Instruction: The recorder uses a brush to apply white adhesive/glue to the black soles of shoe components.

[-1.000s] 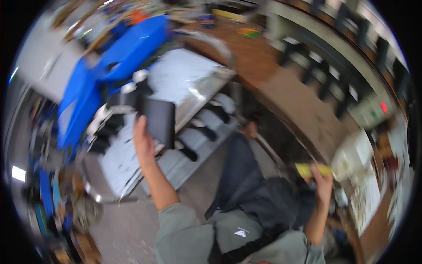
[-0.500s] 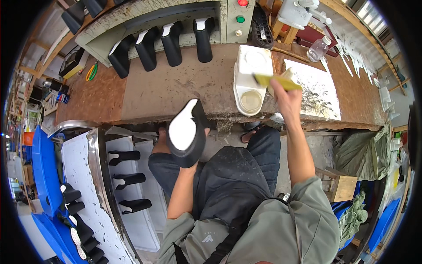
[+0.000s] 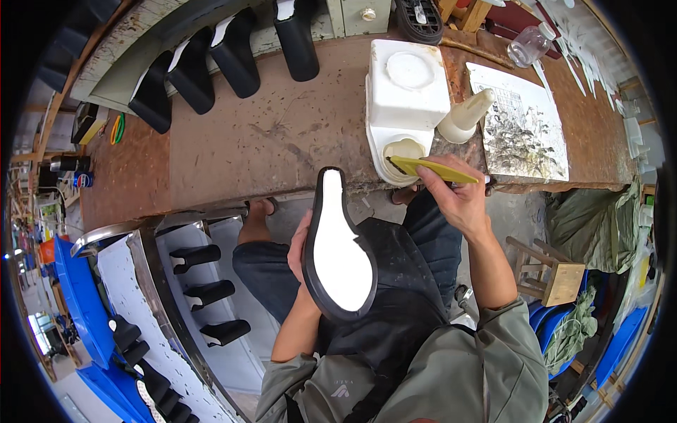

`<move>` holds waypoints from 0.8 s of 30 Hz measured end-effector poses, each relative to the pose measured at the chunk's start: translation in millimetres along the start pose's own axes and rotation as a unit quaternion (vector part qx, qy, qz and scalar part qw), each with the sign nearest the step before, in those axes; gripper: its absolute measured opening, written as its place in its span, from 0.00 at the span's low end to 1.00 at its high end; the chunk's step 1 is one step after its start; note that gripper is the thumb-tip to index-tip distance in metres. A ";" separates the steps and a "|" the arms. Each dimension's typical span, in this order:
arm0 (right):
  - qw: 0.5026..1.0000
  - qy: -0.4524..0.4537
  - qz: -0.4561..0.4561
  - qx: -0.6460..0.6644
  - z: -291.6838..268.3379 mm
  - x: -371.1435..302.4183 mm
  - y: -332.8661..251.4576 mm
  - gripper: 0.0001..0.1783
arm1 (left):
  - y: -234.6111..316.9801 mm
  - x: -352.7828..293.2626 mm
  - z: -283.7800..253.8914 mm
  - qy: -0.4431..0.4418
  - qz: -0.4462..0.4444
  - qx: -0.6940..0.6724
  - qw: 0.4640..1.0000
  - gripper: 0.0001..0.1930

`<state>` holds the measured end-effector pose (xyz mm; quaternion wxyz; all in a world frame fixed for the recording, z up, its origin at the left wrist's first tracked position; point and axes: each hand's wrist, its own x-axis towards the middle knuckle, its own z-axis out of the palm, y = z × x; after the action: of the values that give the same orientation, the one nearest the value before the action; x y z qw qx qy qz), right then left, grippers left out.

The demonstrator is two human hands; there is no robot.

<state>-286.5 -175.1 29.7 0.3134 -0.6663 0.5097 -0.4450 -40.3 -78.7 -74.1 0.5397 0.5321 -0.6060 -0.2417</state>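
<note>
1. Left hand [image 3: 299, 245]: the fingers are wrapped against the left side of a black wedge sole [image 3: 343, 257] and grip it; part of the hand is hidden behind the sole.
2. Wedge sole position: it is held up in front of the person's dark apron [image 3: 395, 247], just short of the front edge of the counter [image 3: 275, 141]. Its white, sole-shaped face is turned up toward the camera, with the narrow end pointing to the counter and a black border around the white.
3. Right hand [image 3: 462, 199]: thumb and fingers pinch a flat yellow-green brush [image 3: 441, 170].
4. Brush position: the dark tip points left and lies over the round cup [image 3: 403, 151] at the near end of a white container [image 3: 407, 92]. Contact between tip and cup contents cannot be told.
5. Right of the container: a cream cone-shaped vessel [image 3: 467, 116] stands just beside it, followed by a dark-stained white sheet [image 3: 525, 120] and, behind the sheet, a clear bottle [image 3: 530, 46].
6. Rear of the counter: four black wedges [image 3: 236, 53] stand in a row at the opening of a pale housing [image 3: 363, 21].
7. Person's left, below counter level: three more black wedges [image 3: 211, 294] lie spaced apart on pale trays [image 3: 236, 366].
</note>
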 end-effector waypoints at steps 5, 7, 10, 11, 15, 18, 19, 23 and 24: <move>1.000 -0.012 -0.013 -0.008 2.9 3.2 5.2 0.06 | 8.3 0.1 3.0 -0.005 0.011 -0.067 0.998 0.23; 1.000 -0.014 -0.022 -0.008 2.4 4.5 5.0 0.06 | 12.3 1.1 3.1 -0.020 0.014 -0.074 0.997 0.27; 0.947 0.000 0.209 0.245 -6.1 5.6 7.9 0.06 | 12.1 -4.1 5.7 0.019 0.030 -0.057 0.998 0.31; 0.947 -0.001 0.208 0.246 -8.1 5.0 8.3 0.06 | 11.7 -5.9 5.4 0.065 0.045 -0.036 0.996 0.34; 0.960 -0.041 0.241 0.136 -25.4 -1.3 -25.2 0.07 | 25.2 9.7 -1.1 0.069 0.226 0.118 0.965 0.40; 0.947 -0.002 0.162 0.277 -33.4 -24.2 -71.1 0.07 | 27.8 -1.6 -10.0 0.023 0.236 0.173 0.956 0.42; 0.946 0.023 0.130 0.297 -30.5 -28.6 -87.0 0.07 | 31.9 -5.0 -14.4 0.006 0.242 0.198 0.950 0.43; 0.971 -0.011 -0.014 0.239 -19.3 -25.9 -115.9 0.09 | 46.1 -27.8 -35.7 -0.069 0.201 0.299 0.930 0.41; 0.976 -0.029 -0.039 0.214 -17.9 -22.3 -122.2 0.09 | 53.2 -26.2 -36.3 -0.067 0.202 0.303 0.929 0.41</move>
<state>-255.8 -118.3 137.4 0.4458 -0.6158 0.3672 -0.5359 -31.6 -27.9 -27.5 0.3483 0.5188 -0.7801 0.0322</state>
